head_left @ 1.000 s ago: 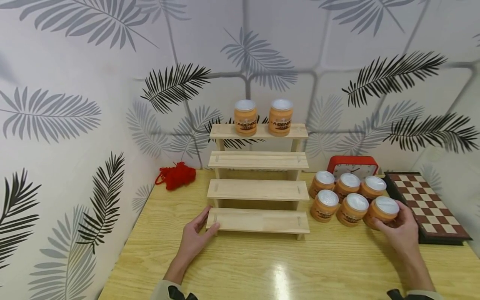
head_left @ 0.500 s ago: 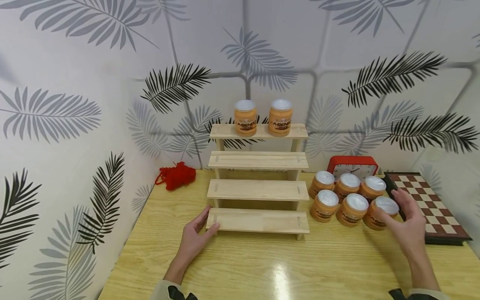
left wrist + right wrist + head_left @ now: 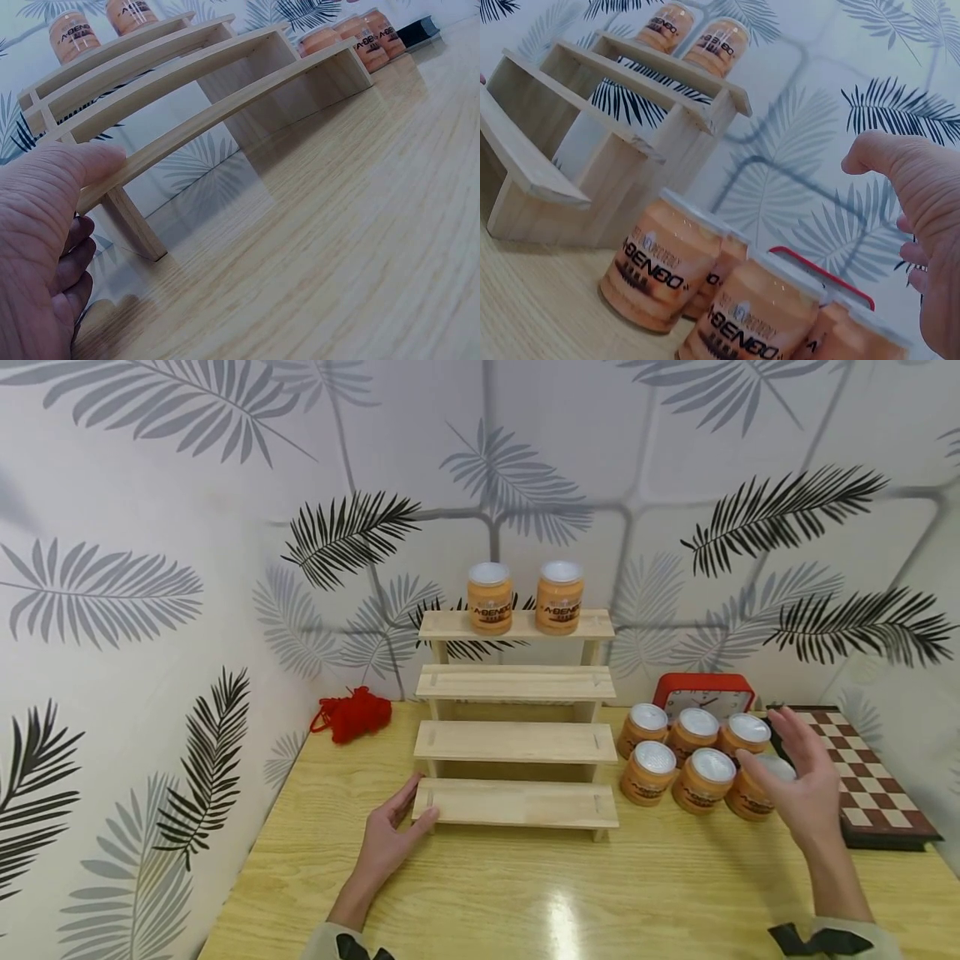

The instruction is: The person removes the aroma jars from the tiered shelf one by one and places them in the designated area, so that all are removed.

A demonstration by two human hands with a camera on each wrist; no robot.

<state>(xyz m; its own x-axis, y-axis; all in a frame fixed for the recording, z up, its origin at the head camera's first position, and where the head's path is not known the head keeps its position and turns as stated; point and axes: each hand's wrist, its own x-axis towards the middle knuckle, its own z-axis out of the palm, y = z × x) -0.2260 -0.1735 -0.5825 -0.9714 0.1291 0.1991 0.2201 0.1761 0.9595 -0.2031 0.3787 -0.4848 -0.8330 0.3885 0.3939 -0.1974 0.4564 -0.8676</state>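
A stepped wooden shelf [image 3: 517, 742] with several tiers stands on the table. My left hand [image 3: 388, 842] grips the left end of its lowest board; in the left wrist view the thumb [image 3: 101, 159] lies on top and the fingers curl below. Two orange jars with whitish lids, a left jar [image 3: 490, 599] and a right jar [image 3: 559, 598], stand on the top tier. Several matching jars [image 3: 703, 781] form two rows right of the shelf. Above the front right jar [image 3: 750, 800], partly hiding it, my right hand [image 3: 810, 793] hovers with fingers spread, holding nothing.
Behind the jars is a red clock [image 3: 705, 695]. A checkered board [image 3: 862, 768] lies at the right, close to my right hand. Red yarn [image 3: 351, 714] sits back left on the wooden table [image 3: 480, 893], against the leaf-patterned wall [image 3: 225, 527].
My right hand has let go of the front right jar, drawn back, then risen over it. The jars stay put. My left hand keeps its place on the shelf.
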